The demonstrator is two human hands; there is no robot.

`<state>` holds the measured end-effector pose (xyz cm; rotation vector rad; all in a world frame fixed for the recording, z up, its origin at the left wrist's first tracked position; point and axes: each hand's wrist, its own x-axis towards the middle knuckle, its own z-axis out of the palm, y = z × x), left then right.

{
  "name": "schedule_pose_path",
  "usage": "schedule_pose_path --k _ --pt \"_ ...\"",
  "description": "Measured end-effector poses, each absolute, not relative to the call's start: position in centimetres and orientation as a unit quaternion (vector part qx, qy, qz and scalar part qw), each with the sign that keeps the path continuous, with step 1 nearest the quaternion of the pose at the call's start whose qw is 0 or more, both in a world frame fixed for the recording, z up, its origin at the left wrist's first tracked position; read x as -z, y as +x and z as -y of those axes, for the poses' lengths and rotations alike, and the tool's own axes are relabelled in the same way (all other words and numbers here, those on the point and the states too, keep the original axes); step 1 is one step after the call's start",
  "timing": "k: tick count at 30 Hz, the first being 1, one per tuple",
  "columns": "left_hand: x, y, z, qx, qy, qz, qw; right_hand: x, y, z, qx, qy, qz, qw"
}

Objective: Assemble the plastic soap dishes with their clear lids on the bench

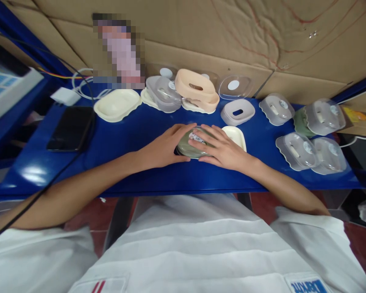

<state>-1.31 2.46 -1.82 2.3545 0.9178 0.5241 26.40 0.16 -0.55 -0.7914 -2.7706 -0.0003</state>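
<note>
Both my hands rest on a green soap box (191, 147) with a clear lid in the middle of the blue table (125, 134). My left hand (166, 145) lies against its left side with fingers stretched over the top. My right hand (221, 147) lies flat over the lid from the right, fingers spread. A cream tray (238, 135) sits just behind my right hand.
Several soap boxes, trays and clear lids stand along the back: a cream tray (117, 104), a peach box (197, 87), a white insert (238, 111), clear-lidded boxes (311, 151) at the right. A black phone (70, 128) lies at the left. Cardboard wall behind.
</note>
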Motion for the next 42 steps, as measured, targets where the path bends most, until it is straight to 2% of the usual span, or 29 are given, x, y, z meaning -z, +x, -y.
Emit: schedule_pose_path --k 11,15,19,22,24,27,31,38,40,42 --pt "1.6 -1.3 -2.5 -0.163 0.879 -0.367 0.256 0.5 26.7 -1.1 -0.050 -0.263 0.954 0.137" --pt "1.1 -1.1 -2.2 -0.143 0.875 -0.393 0.244 0.3 27.7 -2.1 -0.078 -0.269 0.943 0.179" --pt "0.5 -1.1 -2.1 -0.172 0.853 -0.423 0.253 0.1 31.1 -4.9 -0.004 -0.459 0.854 0.244" --pt "0.4 -1.2 -2.5 -0.236 0.814 -0.448 0.286 0.3 33.2 -6.0 0.037 -0.595 0.778 0.198" --pt "0.6 -1.2 -2.8 -0.288 0.788 -0.452 0.302 0.4 33.4 -5.8 0.025 -0.615 0.771 0.160" --pt "0.9 -1.0 -2.9 -0.335 0.780 -0.442 0.288 0.4 32.1 -4.4 0.001 -0.578 0.799 0.163" --pt "1.2 -0.6 -2.3 -0.357 0.796 -0.419 0.252 0.2 30.3 -2.6 -0.055 -0.454 0.854 0.247" --pt "0.7 -0.6 -1.5 -0.389 0.801 -0.376 0.255 1.1 30.2 -2.5 0.042 -0.327 0.836 0.440" --pt "0.7 -0.5 -1.4 -0.377 0.808 -0.380 0.247 0.9 30.3 -2.3 0.046 -0.317 0.836 0.447" --pt "0.8 -0.5 -1.3 -0.355 0.824 -0.372 0.238 0.4 30.2 -1.8 0.034 -0.290 0.870 0.397"
